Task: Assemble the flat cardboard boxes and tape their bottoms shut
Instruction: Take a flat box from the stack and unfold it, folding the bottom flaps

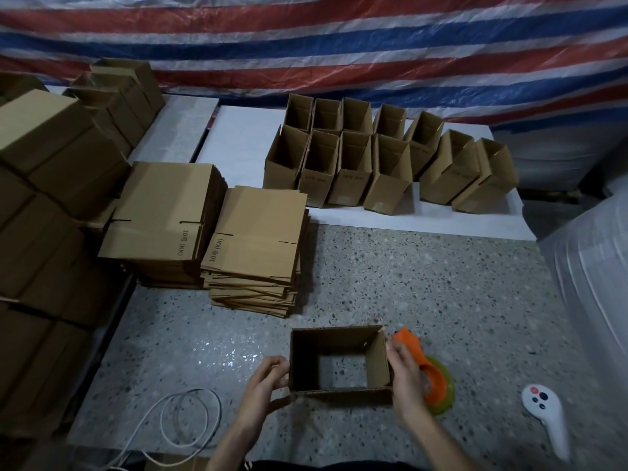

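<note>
While both hands hold it from either side, an open box (339, 334) of brown cardboard stands on a speckled grey tabletop (424, 283), low and centre in the view and close to the person's body. The box is squared up into a hollow rectangle, and the tabletop shows straight through it (its bottom flaps are not closed). The left hand (268, 379) is at the box's left wall, fingers curled against the outer face and thumb near the closest left corner. The right hand (404, 379) grips the right wall, fingers running up along it toward the far right corner. The hands are apart, with the box between them. Just beside the box on the right, partly hidden behind the right hand, lies a tape dispenser (433, 375) with an orange handle and a green roll; whether the hand touches it cannot be told. Beyond the box to the left sit two stacks of flat boxes (258, 239), side by side and touching. Farther back, on a white sheet (407, 220), about a dozen assembled boxes (350, 168) stand upright with their tops open, packed in two rows. Closed cartons (40, 158) are piled along the left edge. A looped white cable (185, 413) lies near the left forearm, and a white handheld controller (543, 413) lies well to the right. A red, white and blue striped tarp (306, 45) hangs behind everything.
</note>
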`<state>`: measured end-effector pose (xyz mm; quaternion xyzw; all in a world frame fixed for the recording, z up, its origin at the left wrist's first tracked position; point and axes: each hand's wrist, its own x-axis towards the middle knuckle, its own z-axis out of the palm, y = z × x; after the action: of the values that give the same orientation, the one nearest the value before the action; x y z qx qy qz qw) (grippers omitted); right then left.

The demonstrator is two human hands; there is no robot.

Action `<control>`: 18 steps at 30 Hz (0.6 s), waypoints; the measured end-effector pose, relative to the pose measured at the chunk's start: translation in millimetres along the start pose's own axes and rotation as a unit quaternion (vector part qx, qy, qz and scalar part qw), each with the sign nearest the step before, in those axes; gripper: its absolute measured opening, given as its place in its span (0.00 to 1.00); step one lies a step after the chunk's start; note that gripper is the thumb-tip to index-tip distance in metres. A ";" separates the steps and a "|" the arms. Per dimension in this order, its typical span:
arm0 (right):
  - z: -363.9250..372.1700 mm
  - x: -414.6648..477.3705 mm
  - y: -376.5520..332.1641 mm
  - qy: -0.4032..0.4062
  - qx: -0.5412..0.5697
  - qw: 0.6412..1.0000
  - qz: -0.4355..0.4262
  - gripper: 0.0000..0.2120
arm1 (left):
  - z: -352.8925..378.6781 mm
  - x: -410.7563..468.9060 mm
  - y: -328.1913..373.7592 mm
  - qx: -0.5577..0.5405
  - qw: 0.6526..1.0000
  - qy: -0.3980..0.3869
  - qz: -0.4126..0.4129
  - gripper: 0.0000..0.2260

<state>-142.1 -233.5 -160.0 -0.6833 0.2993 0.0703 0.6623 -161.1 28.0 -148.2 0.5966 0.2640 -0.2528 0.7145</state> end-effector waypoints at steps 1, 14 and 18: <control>-1.4 -0.8 1.2 -0.010 -0.014 1.000 0.001 0.07 | -3.3 0.2 -1.2 -0.010 1.000 -0.013 -0.005 0.09; -1.3 19.2 -15.0 -0.116 -0.226 0.967 -0.001 0.26 | -19.9 16.6 26.1 0.093 0.990 -0.106 -0.027 0.21; 4.2 19.0 -14.4 -0.082 -0.239 0.967 -0.040 0.25 | -18.0 20.2 31.5 0.089 0.987 -0.128 -0.042 0.18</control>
<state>-118.2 -236.3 -157.3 -0.8250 0.1911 0.1688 0.5044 -126.3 49.9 -141.9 0.6091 0.1714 -0.3790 0.6753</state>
